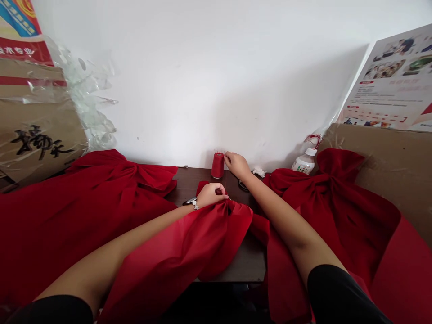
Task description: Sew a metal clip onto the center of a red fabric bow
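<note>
The red cloth (202, 243) is held in a tight bunch by the left hand (212, 194), with the fingers pinched, above the dark desk (243, 263). The cloth is light and floppy, so the bunch is the best place to hold. The right hand (237, 164) is pinched just beside a red spool of thread (218, 165); what it pinches is too small to tell.

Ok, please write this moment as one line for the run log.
left hand: grips gathered red fabric | right hand: beside red thread spool

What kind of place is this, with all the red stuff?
Probably a small sewing workroom: big red fabric bows lie across a dark table, and a spool of red thread stands there too.
</note>
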`<action>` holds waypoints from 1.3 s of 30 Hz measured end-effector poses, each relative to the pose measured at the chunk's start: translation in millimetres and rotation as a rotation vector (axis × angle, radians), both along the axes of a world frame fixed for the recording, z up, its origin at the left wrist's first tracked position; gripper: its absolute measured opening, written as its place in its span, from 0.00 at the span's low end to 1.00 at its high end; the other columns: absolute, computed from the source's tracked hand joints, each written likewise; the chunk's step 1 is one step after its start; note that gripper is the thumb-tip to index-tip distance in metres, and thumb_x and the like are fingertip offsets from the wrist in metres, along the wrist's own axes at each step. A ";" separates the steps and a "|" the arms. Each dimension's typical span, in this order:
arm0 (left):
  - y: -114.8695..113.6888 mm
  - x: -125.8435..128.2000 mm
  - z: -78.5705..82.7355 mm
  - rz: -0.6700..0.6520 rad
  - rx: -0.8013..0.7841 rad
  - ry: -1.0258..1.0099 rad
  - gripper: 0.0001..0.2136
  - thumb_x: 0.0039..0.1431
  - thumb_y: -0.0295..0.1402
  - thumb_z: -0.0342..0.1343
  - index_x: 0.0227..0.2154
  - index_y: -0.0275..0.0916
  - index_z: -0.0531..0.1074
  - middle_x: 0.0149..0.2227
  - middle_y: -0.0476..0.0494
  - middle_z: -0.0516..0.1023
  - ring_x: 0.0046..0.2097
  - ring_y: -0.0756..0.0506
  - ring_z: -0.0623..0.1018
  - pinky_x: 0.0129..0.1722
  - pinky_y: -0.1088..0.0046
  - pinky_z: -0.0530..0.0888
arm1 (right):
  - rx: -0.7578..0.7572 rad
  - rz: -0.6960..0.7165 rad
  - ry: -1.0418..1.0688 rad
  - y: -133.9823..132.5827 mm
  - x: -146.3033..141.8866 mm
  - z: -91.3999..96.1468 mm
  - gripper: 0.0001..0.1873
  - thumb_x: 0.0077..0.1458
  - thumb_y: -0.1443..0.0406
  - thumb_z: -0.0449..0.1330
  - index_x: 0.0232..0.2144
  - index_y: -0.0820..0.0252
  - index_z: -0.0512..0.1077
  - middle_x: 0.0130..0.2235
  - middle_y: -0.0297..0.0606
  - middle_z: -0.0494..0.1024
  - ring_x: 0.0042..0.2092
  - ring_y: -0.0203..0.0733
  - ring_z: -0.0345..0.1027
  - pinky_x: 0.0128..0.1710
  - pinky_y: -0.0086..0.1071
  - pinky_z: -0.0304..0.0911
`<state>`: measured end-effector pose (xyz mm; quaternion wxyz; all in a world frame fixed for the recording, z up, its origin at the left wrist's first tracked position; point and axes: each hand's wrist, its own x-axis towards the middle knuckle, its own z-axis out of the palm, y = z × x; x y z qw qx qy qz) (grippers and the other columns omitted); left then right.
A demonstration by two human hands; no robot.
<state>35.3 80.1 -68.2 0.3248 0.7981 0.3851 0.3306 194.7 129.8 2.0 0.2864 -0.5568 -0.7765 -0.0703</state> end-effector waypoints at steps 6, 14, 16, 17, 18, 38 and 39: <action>0.4 0.1 0.1 -0.007 -0.007 -0.002 0.11 0.46 0.40 0.61 0.22 0.38 0.70 0.27 0.46 0.78 0.30 0.47 0.75 0.29 0.74 0.70 | -0.073 -0.016 0.000 1.7 -0.5 4.8 0.12 0.63 0.65 0.49 0.37 0.61 0.73 0.38 0.43 0.77 0.37 0.41 0.67 0.33 0.29 0.51; -0.8 -0.4 1.3 -0.008 0.000 -0.002 0.10 0.47 0.39 0.62 0.22 0.38 0.70 0.27 0.46 0.78 0.30 0.46 0.76 0.29 0.73 0.70 | -0.007 0.060 0.058 -30.5 7.0 14.1 0.12 0.59 0.65 0.53 0.44 0.65 0.67 0.43 0.44 0.73 0.43 0.40 0.66 0.42 0.29 0.58; -1.2 -0.5 2.2 0.003 0.001 -0.005 0.10 0.46 0.39 0.63 0.22 0.38 0.71 0.26 0.46 0.78 0.30 0.46 0.76 0.30 0.73 0.70 | -0.030 0.226 -0.029 -50.4 3.5 12.2 0.13 0.56 0.73 0.52 0.43 0.62 0.68 0.45 0.40 0.73 0.48 0.39 0.65 0.47 0.27 0.57; -1.5 -0.6 2.9 0.010 0.003 -0.006 0.11 0.45 0.39 0.64 0.22 0.38 0.71 0.26 0.46 0.78 0.30 0.46 0.76 0.30 0.73 0.69 | -0.078 0.334 -0.121 -59.2 2.1 9.6 0.15 0.54 0.75 0.51 0.44 0.62 0.69 0.46 0.40 0.73 0.49 0.39 0.65 0.47 0.27 0.57; -1.9 -0.7 3.6 0.015 0.003 -0.007 0.11 0.44 0.39 0.64 0.21 0.38 0.70 0.25 0.46 0.78 0.30 0.46 0.75 0.30 0.73 0.69 | -0.140 0.396 -0.213 -66.3 1.4 6.1 0.17 0.53 0.75 0.51 0.44 0.61 0.69 0.46 0.41 0.74 0.49 0.39 0.65 0.45 0.27 0.58; 0.0 -4.1 4.7 -0.031 -0.059 -0.094 0.09 0.44 0.36 0.64 0.28 0.36 0.76 0.32 0.43 0.82 0.37 0.43 0.79 0.41 0.69 0.73 | -0.219 0.425 -0.132 -57.5 14.2 -10.8 0.08 0.57 0.73 0.54 0.30 0.65 0.72 0.36 0.39 0.71 0.36 0.35 0.63 0.36 0.25 0.53; 0.0 -5.2 5.7 -0.044 -0.071 -0.100 0.09 0.46 0.36 0.63 0.29 0.36 0.77 0.33 0.43 0.82 0.38 0.43 0.79 0.41 0.69 0.73 | -0.208 0.416 -0.114 -56.6 14.1 -12.3 0.07 0.57 0.73 0.54 0.31 0.65 0.72 0.35 0.38 0.71 0.36 0.35 0.63 0.36 0.25 0.53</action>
